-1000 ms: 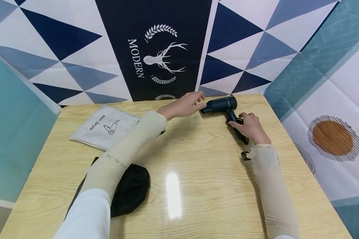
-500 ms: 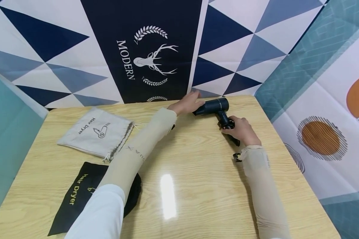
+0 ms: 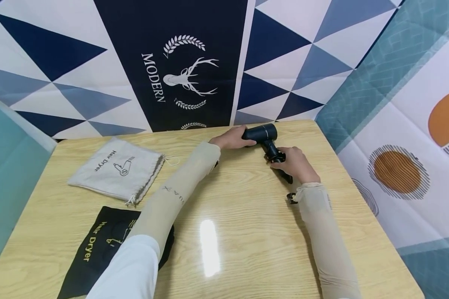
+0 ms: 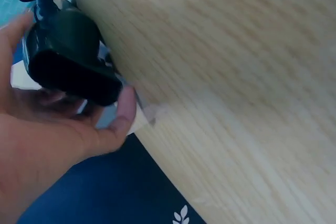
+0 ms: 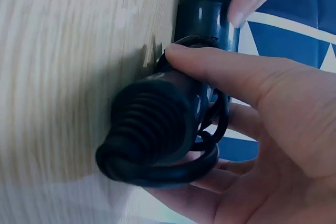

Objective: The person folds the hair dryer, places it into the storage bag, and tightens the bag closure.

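A dark hair dryer (image 3: 266, 133) is at the back of the wooden table, its nozzle toward the left and its handle slanting down to the right. My left hand (image 3: 233, 138) holds the nozzle end. In the left wrist view, the thumb lies at one edge of the dark nozzle opening (image 4: 73, 77), with the other fingers partly hidden behind it. Round the handle curl the fingers of my right hand (image 3: 294, 164). The right wrist view has the thumb across the handle (image 5: 181, 85), and a black cord (image 5: 168, 176) bends back from its ribbed end and is looped against it.
A pale grey drawstring pouch (image 3: 108, 174) printed "Hair Dryer" lies on the table (image 3: 247, 232) at the left. Nearer me is a black pouch (image 3: 86, 253) with gold lettering, partly covered by my left sleeve. Patterned cloth (image 3: 194, 25) hangs right behind the table's back edge.
My left hand has moved from beside the nozzle to round it. The right hand keeps its hold on the handle. The head view has shifted, showing more of both pouches.
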{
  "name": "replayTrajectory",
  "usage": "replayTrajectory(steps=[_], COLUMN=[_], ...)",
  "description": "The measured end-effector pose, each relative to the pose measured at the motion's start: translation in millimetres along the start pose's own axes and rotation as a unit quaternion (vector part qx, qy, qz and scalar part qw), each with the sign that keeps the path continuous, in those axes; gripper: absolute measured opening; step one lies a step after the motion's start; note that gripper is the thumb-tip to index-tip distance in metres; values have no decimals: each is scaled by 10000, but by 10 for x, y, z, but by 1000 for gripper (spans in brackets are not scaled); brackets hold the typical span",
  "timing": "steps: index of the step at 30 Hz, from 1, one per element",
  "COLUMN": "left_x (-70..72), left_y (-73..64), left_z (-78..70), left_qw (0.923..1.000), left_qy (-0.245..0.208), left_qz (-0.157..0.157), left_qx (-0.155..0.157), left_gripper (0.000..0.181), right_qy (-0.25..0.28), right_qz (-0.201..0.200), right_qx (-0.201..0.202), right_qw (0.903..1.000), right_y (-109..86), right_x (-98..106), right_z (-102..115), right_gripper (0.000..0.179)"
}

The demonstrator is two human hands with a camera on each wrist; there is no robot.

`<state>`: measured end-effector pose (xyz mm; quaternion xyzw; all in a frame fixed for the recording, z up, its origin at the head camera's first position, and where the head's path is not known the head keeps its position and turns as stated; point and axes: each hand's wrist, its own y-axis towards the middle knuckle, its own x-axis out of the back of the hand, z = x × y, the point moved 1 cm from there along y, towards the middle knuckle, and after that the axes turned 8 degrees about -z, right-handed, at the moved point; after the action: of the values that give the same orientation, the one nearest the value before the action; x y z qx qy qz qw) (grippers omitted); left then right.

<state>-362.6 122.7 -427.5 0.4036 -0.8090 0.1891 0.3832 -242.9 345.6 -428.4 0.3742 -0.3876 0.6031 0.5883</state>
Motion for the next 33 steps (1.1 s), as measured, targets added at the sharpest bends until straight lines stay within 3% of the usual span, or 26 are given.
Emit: replayTrajectory(steps=[6, 16, 21, 29, 33], left_x=[53, 198, 291, 409, 443], left_y=[-104, -270, -343, -451, -539], left_z=[-41, -12, 0, -25, -20], left_qw=[9995, 9947, 9922, 9913, 9904], left_qy=[-7, -600, -731, -699, -841], left_qz=[-326, -824, -1002, -1116, -1094], left_qx=[-13, -155, -88, -76, -19], left_gripper=[63, 69, 71, 72, 72], right_qy=[277, 1117, 1896, 2720, 3219], right_qz=[46, 259, 480, 696, 959], right_qx=[87, -18, -291, -297, -355], right_qw=[9996, 9934, 9803, 9593, 9412], right_y=[27, 56, 70, -2, -37], right_x=[-28, -70, -91, -22, -22], right_z=[7, -105, -82, 45, 108], right_gripper=[87, 92, 101, 89, 85])
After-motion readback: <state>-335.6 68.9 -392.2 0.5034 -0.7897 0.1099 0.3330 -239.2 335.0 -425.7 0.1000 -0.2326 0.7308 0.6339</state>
